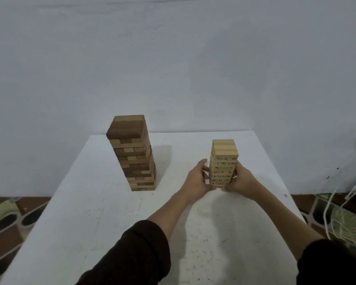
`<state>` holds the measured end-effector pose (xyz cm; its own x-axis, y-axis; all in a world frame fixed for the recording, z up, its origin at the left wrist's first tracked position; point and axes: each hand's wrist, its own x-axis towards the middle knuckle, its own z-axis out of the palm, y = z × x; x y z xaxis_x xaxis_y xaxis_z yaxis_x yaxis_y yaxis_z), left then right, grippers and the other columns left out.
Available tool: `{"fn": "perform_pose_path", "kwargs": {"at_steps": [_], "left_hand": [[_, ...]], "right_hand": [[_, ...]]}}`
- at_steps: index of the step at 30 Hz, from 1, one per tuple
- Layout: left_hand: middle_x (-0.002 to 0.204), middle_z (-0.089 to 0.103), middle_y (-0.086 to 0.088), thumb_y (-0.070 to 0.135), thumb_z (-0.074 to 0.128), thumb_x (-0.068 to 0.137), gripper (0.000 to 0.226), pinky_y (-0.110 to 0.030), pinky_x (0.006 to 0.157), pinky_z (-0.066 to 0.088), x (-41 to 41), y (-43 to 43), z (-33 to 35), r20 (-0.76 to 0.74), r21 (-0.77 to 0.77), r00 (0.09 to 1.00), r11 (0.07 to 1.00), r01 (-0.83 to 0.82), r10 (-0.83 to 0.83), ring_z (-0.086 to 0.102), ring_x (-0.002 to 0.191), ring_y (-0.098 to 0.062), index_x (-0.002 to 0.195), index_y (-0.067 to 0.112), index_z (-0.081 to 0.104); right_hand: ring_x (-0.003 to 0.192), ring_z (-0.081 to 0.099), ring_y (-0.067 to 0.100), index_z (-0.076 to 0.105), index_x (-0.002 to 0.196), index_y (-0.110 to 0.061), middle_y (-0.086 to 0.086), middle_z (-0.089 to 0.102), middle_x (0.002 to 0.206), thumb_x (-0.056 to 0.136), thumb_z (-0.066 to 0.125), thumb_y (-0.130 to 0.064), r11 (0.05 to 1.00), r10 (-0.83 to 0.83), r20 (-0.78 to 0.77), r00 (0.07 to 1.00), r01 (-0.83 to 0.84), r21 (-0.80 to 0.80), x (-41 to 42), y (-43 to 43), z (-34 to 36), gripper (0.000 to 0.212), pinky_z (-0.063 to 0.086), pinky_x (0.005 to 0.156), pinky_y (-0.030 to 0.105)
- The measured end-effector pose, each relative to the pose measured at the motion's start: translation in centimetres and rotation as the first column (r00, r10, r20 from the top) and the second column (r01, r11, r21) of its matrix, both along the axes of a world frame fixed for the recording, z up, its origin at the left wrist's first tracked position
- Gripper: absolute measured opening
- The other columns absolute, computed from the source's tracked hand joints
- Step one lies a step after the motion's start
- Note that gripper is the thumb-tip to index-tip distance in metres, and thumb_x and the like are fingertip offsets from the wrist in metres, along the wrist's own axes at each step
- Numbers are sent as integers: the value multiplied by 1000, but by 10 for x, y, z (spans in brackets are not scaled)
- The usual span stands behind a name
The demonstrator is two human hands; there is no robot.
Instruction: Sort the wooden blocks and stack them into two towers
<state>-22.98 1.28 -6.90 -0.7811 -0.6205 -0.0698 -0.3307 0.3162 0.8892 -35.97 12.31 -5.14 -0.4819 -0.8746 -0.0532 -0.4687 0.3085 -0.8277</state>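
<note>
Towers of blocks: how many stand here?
2. The taller tower of dark and light brown wooden blocks stands on the white table's left side; the shorter tower of pale wooden blocks stands right, held by left hand and right hand.

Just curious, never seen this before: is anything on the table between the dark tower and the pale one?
Head view: only bare white table, plus the left hand holding the pale tower at its side.

A scuffed white table [103, 212] carried two block towers, well apart: a taller brown tower [136, 157] at ten o'clock and a shorter pale tower [223, 161] at two o'clock.
</note>
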Motion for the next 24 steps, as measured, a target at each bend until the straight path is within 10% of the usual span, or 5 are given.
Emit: {"fn": "perform_pose_path", "kwargs": {"at_steps": [24], "left_hand": [[114,46,-8,-9,67,78,79,-11,55,47,49,-32,-3,-64,187,989,975,-117,131,44,81,-11,145,12,31]], "right_hand": [[81,62,10,38,130,-18,4,58,109,66,75,6,996,84,73,994,-83,-20,42,-48,-9,77,51,60,17]]}}
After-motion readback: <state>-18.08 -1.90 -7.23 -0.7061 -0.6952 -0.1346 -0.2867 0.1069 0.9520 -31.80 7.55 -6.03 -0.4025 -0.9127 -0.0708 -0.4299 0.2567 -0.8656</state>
